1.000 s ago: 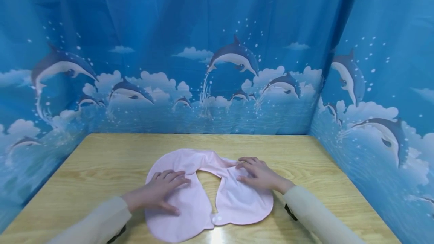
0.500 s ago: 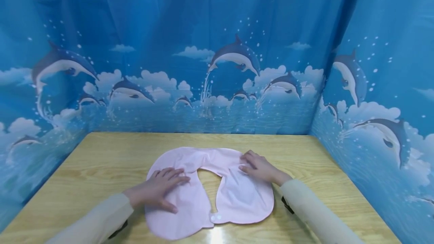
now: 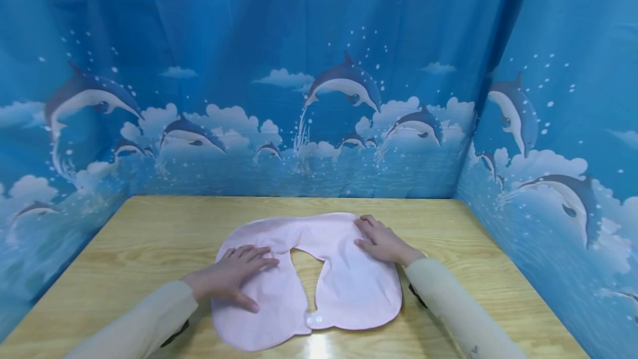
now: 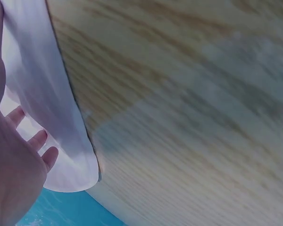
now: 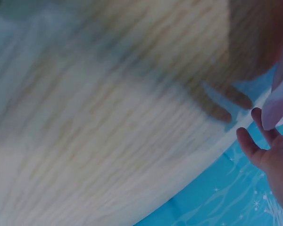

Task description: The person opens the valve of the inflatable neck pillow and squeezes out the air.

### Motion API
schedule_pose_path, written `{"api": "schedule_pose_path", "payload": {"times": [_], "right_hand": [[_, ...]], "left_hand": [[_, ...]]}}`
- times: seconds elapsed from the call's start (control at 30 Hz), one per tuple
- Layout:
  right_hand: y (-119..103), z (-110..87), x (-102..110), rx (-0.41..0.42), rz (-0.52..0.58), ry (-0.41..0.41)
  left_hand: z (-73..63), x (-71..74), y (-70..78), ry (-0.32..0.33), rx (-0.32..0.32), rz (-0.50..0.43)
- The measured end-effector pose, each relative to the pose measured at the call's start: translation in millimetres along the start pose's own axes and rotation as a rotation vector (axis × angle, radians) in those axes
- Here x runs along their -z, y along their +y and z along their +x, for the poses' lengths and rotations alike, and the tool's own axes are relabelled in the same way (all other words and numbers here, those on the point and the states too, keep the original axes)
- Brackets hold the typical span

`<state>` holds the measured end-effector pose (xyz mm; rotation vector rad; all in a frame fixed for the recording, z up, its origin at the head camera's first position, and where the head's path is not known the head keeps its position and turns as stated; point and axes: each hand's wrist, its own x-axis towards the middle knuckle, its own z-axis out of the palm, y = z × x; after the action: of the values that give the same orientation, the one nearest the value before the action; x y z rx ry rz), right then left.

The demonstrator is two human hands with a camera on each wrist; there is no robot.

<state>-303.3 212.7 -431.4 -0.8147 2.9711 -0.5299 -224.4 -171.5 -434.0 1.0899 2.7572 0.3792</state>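
Note:
A pale pink bib [image 3: 356, 292] with a keyhole-shaped neck opening lies spread on the table. Its strap ends overlap at the front, where white snap buttons [image 3: 314, 320] show. My left hand [image 3: 230, 276] rests on the bib's left lobe with fingers spread. In the left wrist view, that hand's fingertips [image 4: 40, 139] lie over the cloth [image 4: 68, 160] by its edge. At the bib's upper right edge, my right hand [image 3: 382, 241] touches the cloth with its fingers extended. The right wrist view shows two of its fingers beside a hanging cloth edge [image 5: 276, 106].
The light wood-grain table [image 3: 164, 231] extends around the bib on all sides. A blue curtain printed with dolphins [image 3: 344, 85] stands along the back edge, and more of it [image 3: 558, 198] runs down the right side.
The bib's upper right part, folded over a second ago, now lies spread out. My right hand has moved slightly away from me along that edge. The left hand has stayed nearly still.

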Motion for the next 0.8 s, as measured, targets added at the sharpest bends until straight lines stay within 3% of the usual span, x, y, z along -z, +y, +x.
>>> {"api": "schedule_pose_path", "payload": {"times": [0.27,0.43,0.6,0.8], "right_hand": [[0.4,-1.6,-7.8,-0.080,-0.031,-0.028],[-15.6,-10.6,-2.3,-0.048,-0.017,-0.051],[-28.7,-18.9,0.0,-0.023,-0.011,-0.080],[-33.8,-27.0,1.8,-0.037,0.043,-0.142]], "left_hand": [[0.1,-1.3,-1.3,0.008,-0.002,0.004],[0.3,-6.2,-7.7,0.124,0.007,0.011],[3.4,-6.5,-16.2,0.233,0.073,0.021],[5.0,-0.4,-22.5,0.215,0.125,0.016]]}}
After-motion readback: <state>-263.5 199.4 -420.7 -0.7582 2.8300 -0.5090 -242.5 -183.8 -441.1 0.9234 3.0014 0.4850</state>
